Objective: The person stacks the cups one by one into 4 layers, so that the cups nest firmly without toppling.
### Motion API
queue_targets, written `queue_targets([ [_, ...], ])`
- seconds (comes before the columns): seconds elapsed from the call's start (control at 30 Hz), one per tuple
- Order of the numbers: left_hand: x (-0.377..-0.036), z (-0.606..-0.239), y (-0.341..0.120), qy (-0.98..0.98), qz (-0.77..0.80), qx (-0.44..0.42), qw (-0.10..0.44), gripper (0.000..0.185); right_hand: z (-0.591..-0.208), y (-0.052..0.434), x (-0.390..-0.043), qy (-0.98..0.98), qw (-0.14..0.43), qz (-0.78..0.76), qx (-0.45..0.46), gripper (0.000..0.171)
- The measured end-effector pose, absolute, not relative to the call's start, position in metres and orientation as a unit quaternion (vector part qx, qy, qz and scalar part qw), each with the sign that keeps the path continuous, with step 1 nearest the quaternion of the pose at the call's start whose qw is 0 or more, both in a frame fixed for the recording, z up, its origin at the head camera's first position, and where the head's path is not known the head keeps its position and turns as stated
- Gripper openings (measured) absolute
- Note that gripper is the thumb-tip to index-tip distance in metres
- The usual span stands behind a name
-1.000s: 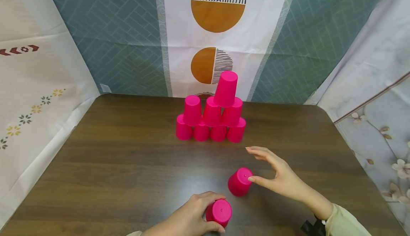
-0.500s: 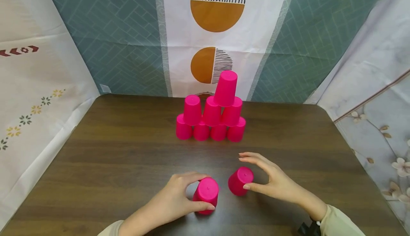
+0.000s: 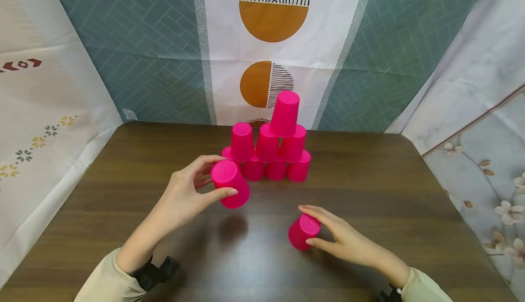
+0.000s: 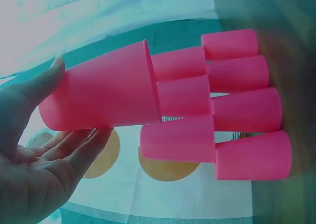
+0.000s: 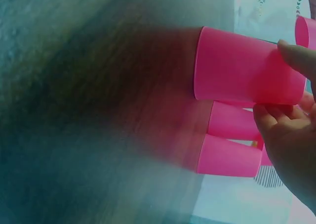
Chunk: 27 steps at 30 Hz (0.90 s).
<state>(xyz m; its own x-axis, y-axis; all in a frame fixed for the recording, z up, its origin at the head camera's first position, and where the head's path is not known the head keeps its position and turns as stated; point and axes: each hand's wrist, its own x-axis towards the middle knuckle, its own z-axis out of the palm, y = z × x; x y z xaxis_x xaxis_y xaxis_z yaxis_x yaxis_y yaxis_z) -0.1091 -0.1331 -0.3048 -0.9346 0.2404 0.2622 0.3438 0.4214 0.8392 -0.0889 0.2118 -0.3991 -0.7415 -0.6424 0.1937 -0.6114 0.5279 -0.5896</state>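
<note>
The left hand [image 3: 186,192] has its grip around a bright pink plastic cup [image 3: 229,183], upside down and lifted off the brown wooden surface [image 3: 369,188] just before the pink cup pyramid [image 3: 270,147], while the right hand [image 3: 342,240] clasps a second pink cup [image 3: 302,232] standing inverted on that surface

From where I stand, the raised cup [image 3: 230,189] in the left hand [image 3: 186,197] covers most of the stack's [image 3: 270,145] leftmost bottom cup [image 3: 226,152]. The right hand [image 3: 342,240] hides the far side of the lower cup [image 3: 302,232]. In the right wrist view the surface [image 5: 98,110] is a blur and the hand is cut off by the frame's edge. In the left wrist view the palm runs off the bottom left corner.
</note>
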Motion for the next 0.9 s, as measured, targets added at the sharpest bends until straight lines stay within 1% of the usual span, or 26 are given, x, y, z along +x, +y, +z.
queue_targets([
  [0.1,-0.119,-0.297,-0.134,-0.835,-0.52,-0.175,0.05,0.056,-0.402,0.212,-0.09,0.868,0.006,-0.341,-0.361,0.063],
  [0.2,-0.13,-0.291,-0.133,-0.824,-0.525,-0.202,0.062,0.054,-0.403,0.214,-0.091,0.858,-0.014,-0.351,-0.374,0.059],
  [0.37,-0.147,-0.278,-0.13,-0.801,-0.547,-0.229,0.084,0.053,-0.4,0.213,-0.094,0.847,-0.022,-0.347,-0.403,0.054],
  [0.5,-0.165,-0.268,-0.124,-0.777,-0.586,-0.213,0.085,0.052,-0.394,0.212,-0.096,0.848,-0.018,-0.33,-0.415,0.053],
  [0.63,-0.182,-0.261,-0.115,-0.761,-0.615,-0.191,0.078,0.054,-0.393,0.213,-0.096,0.849,-0.011,-0.322,-0.418,0.054],
  [0.9,-0.215,-0.258,-0.102,-0.751,-0.635,-0.155,0.088,0.059,-0.397,0.214,-0.098,0.845,-0.02,-0.332,-0.419,0.056],
])
